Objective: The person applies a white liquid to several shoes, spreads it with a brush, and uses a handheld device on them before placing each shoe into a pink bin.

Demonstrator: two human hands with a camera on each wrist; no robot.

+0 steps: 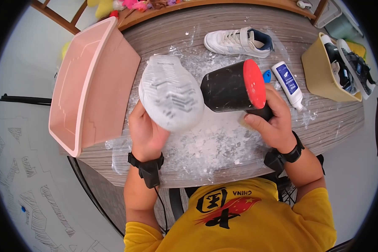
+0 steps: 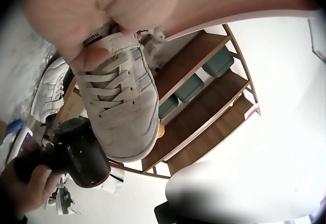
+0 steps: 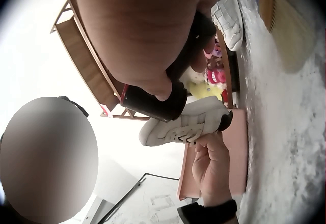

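Note:
My left hand (image 1: 147, 132) grips a white sneaker (image 1: 172, 92) by its heel end, with the patterned sole facing the head camera. In the left wrist view the thumb presses near the laces (image 2: 109, 84). A black hair dryer (image 1: 227, 88) with a red rear end is in my right hand (image 1: 277, 122), whose fingers wrap its handle. Its front end points at the sneaker's sole from close by. The matching sneaker (image 1: 239, 42) lies farther back on the table (image 1: 189, 29).
At left stands a pink tub (image 1: 130, 63). To the right are a white and blue bottle (image 1: 287, 80), a blue object (image 1: 266, 76) and a yellow bin (image 1: 319, 80) holding shoes. A wooden brush (image 3: 290, 30) shows in the right wrist view. White residue covers the tabletop. Behind is a wooden shelf (image 1: 214, 6).

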